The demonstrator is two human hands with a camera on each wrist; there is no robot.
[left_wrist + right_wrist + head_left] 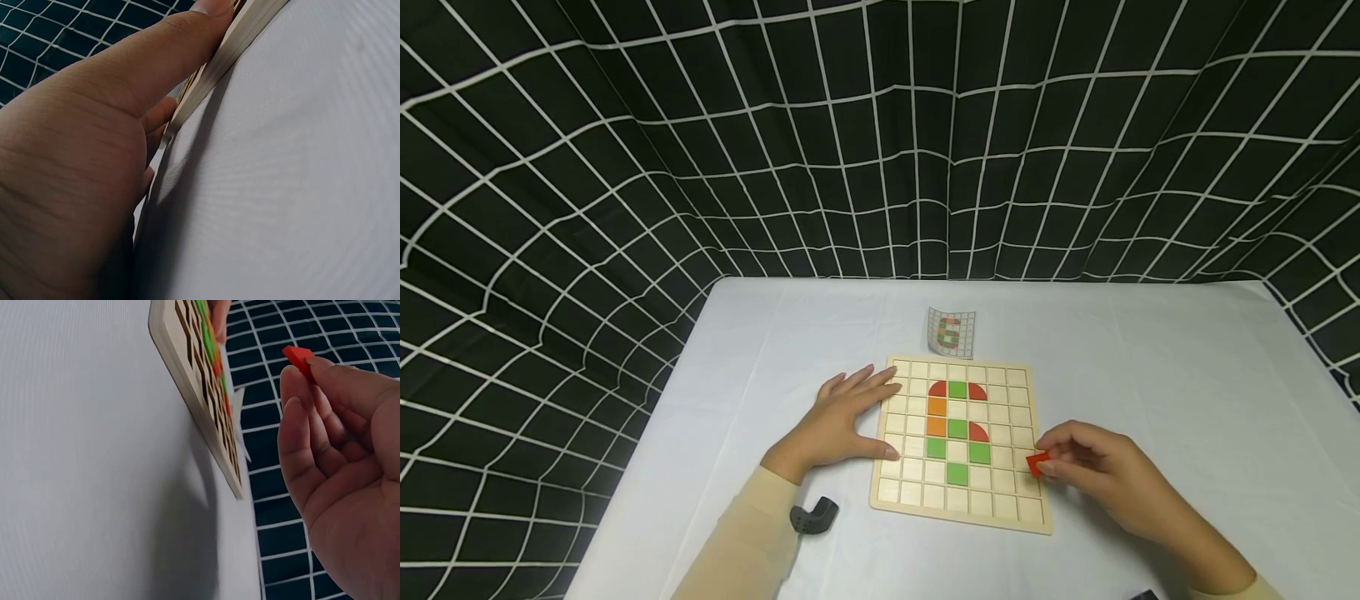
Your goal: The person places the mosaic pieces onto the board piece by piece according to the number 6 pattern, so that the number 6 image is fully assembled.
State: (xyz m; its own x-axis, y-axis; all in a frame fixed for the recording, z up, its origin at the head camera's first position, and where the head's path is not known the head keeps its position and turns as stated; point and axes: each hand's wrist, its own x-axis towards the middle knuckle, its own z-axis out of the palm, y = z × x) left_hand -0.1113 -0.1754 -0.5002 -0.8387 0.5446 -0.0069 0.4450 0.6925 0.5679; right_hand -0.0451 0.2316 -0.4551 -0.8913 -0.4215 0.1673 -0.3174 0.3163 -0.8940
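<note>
A square wooden grid board (955, 517) lies on the white table. Set in its cells are several green squares (957, 474), two orange squares (937, 407) and three red quarter-circle pieces (977, 392). My left hand (838, 425) rests at the board's left edge with fingers spread and straight; its thumb (169, 53) touches the rim in the left wrist view. Just above the board's right edge, my right hand (1101, 471) pinches a small red piece (299, 356) between thumb and fingertips. Its full outline is partly hidden by the fingers.
Behind the board stands a small curled paper card (951, 333) printed with a coloured grid pattern. A black curved object (815, 517) is beside the left sleeve. Black curtains (910, 167) with white grid lines surround the table's back and sides.
</note>
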